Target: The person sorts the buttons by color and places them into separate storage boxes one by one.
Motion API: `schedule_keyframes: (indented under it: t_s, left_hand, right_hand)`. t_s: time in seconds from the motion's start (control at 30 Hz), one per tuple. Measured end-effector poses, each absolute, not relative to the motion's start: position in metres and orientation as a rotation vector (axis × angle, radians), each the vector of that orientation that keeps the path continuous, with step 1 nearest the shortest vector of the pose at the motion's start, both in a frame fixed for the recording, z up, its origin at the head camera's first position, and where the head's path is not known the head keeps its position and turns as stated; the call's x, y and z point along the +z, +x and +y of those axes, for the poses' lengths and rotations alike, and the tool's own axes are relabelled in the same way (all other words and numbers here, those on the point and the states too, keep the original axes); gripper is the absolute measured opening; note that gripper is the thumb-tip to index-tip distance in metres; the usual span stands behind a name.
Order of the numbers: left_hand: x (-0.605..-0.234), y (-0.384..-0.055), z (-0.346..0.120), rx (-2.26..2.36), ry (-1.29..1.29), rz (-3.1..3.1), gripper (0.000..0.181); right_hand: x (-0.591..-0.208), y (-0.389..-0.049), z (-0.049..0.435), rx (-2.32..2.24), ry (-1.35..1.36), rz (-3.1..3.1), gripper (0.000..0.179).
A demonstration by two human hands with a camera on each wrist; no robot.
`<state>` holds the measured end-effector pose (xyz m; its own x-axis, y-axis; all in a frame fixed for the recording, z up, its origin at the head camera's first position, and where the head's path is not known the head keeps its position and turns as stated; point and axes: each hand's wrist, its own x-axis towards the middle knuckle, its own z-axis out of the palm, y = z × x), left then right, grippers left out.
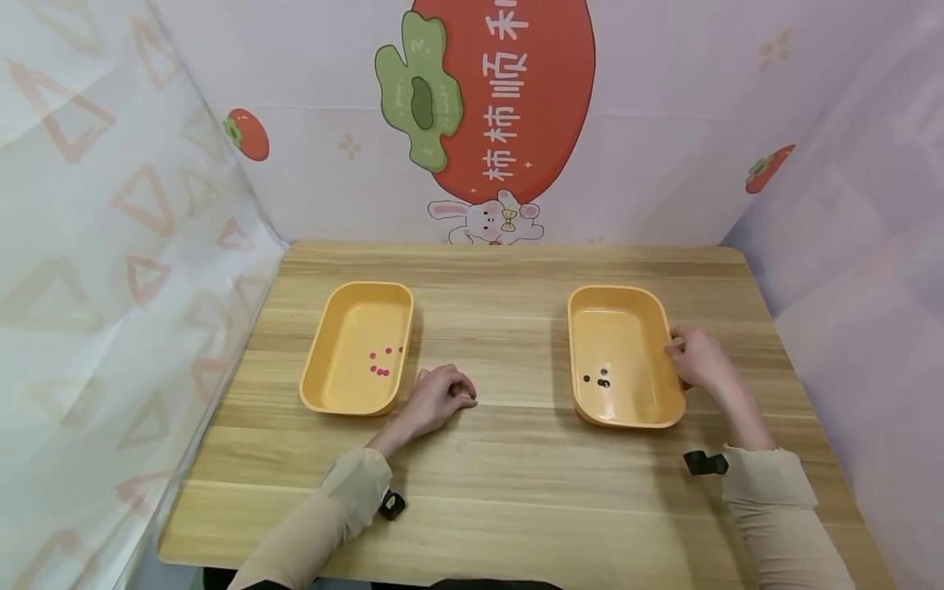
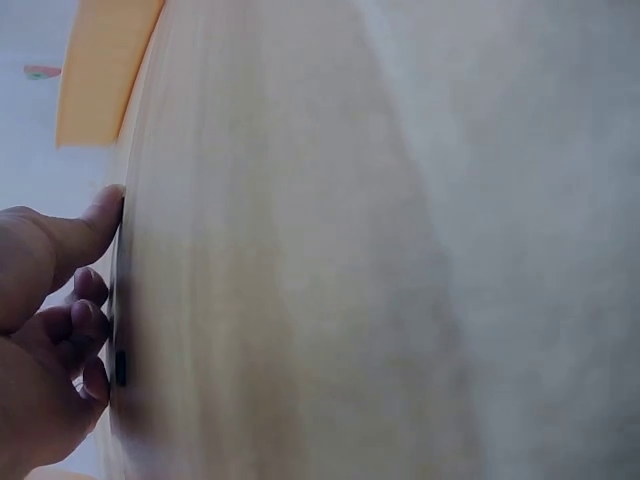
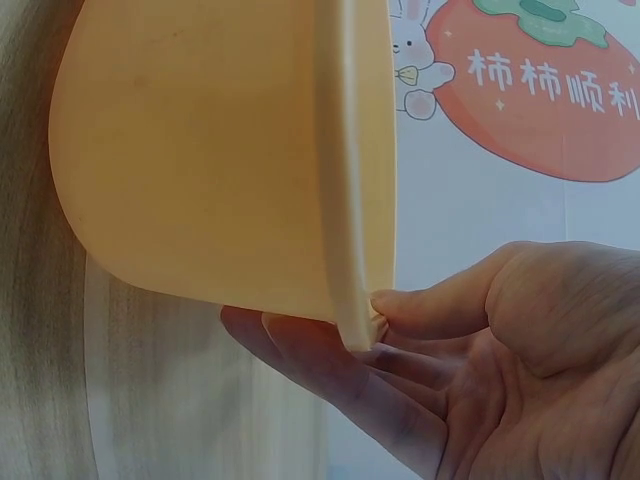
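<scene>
My left hand (image 1: 435,400) is low over the table, its thumb and index fingertips meeting at a small dark disc (image 1: 474,400). In the left wrist view the thumb tip touches the tabletop, the other fingers are curled, and a small dark spot (image 2: 121,368) shows beneath them. My right hand (image 1: 699,358) grips the right-hand yellow plastic bin (image 1: 627,328) by its right side. In the right wrist view the thumb (image 3: 430,308) is at the rim and fingers lie under it, against the outer wall. Several small black discs (image 1: 604,383) lie inside this bin.
A matching yellow bin (image 1: 356,328) stands to the left, just behind my left hand, with several small pink discs (image 1: 379,371) inside. The wooden table (image 1: 501,483) ends at a printed backdrop (image 1: 324,180). Cloth hangs along both sides.
</scene>
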<state>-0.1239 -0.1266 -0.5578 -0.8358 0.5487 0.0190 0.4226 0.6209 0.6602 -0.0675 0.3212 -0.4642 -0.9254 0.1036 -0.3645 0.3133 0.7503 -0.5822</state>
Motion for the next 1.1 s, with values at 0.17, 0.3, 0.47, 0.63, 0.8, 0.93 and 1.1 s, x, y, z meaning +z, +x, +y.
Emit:
schedule_keyframes:
  t_s: [0.17,0.3,0.47,0.63,0.8,0.93,1.1]
  left_hand:
    - [-0.558,-0.12,-0.126,1.02,0.84,2.708,0.011]
    - [-0.558,-0.121,-0.122,0.954,0.839,2.761,0.016]
    - [-0.559,-0.123,-0.117,0.955,0.755,2.768,0.014]
    - [-0.56,-0.121,-0.114,1.039,0.696,2.775,0.012]
    - [-0.566,-0.121,-0.119,1.214,0.772,2.757,0.013]
    - [-0.562,-0.124,-0.122,1.337,0.83,2.69,0.009]
    - [-0.549,-0.127,-0.123,1.425,0.796,2.608,0.008]
  right_hand:
    - [-0.465,-0.068,0.321,-0.955,0.33,2.639,0.051]
    - [-0.465,-0.068,0.321,-0.954,0.329,2.643,0.05]
    - [-0.465,-0.067,0.321,-0.956,0.332,2.649,0.05]
    - [-0.466,-0.068,0.321,-0.957,0.334,2.65,0.05]
    - [-0.466,-0.068,0.321,-0.962,0.336,2.65,0.05]
    - [-0.466,-0.068,0.321,-0.969,0.333,2.65,0.049]
    - [-0.466,-0.068,0.321,-0.971,0.327,2.647,0.048]
